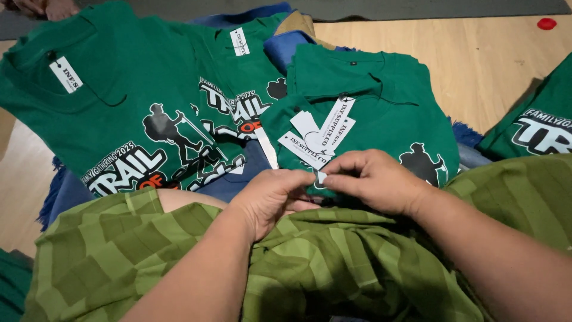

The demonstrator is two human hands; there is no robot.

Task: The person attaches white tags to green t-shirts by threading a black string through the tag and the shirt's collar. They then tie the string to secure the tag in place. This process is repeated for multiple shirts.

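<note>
- The person's left hand (pixel 271 197) and right hand (pixel 372 179) meet low in the middle of the view, fingertips touching, over the lower edge of a folded green cotton T-shirt with a dark hiker print (pixel 381 113).
- Both hands are pinched narrow: each grip is closed around something small and white at that edge, between thumb and forefinger. It looks like the end of a paper tag, though the fingers hide most of it.
- Just above the fingers lies a fan of white paper hang tags (pixel 319 134), attached near the collar of that same folded shirt and resting flat on its front.
- The folded shirt sits right in front of the person, partly on top of a heap of like shirts.
- To the left, a larger green T-shirt spread open with a white, black and orange print (pixel 119 113) lies with a white neck label (pixel 65 74) showing at its collar.
- Blue cloth (pixel 286 48) pokes out between the shirts near the top.
- Across the person's lap spreads a light green patterned garment with darker green blocks (pixel 333 262); both forearms rest over it.
- At the right edge another green printed shirt (pixel 536 119) lies on the pale wooden floor (pixel 476 59).
- A small red object (pixel 546 24) sits on the floor in the far right corner.
</note>
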